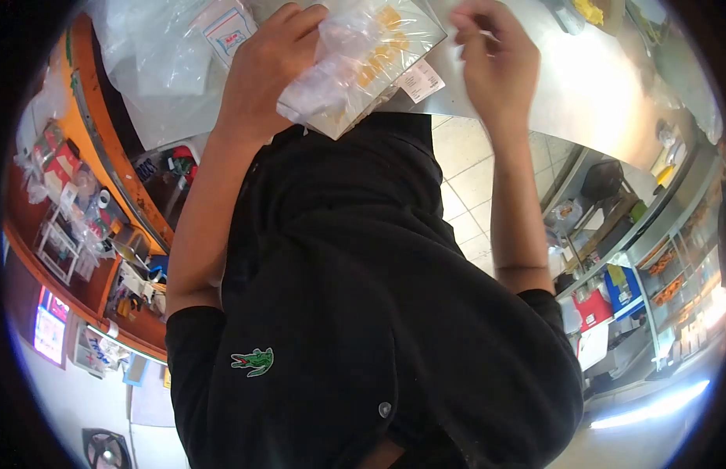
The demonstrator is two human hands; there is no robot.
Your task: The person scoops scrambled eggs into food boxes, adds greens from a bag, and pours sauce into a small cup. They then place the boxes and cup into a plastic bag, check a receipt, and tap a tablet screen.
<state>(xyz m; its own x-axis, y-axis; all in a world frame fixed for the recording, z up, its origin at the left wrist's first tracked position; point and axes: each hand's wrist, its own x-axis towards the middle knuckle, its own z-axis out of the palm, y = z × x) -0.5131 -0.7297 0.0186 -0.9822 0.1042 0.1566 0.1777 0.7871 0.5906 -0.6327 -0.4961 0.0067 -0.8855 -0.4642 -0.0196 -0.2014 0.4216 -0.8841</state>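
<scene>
A flat, square-cornered package (391,48) with a white and yellow face lies at the edge of the metal table, covered in shiny clear plastic wrap (325,76). My left hand (273,62) is closed on the bunched wrap at the package's left side. Off the right side of the package is my right hand (500,59), raised, its fingers curled together and slightly blurred. Something small and pale shows by those fingertips, too small to name. A printed paper slip (420,80) sticks out beside the package's lower right edge.
Clear plastic bags (156,47) and a printed packet (226,35) lie left on the metal table (582,86). Cluttered orange shelves (85,195) stand at the left. Shelves with a red bin (591,310) and a blue bin (622,291) are at the right.
</scene>
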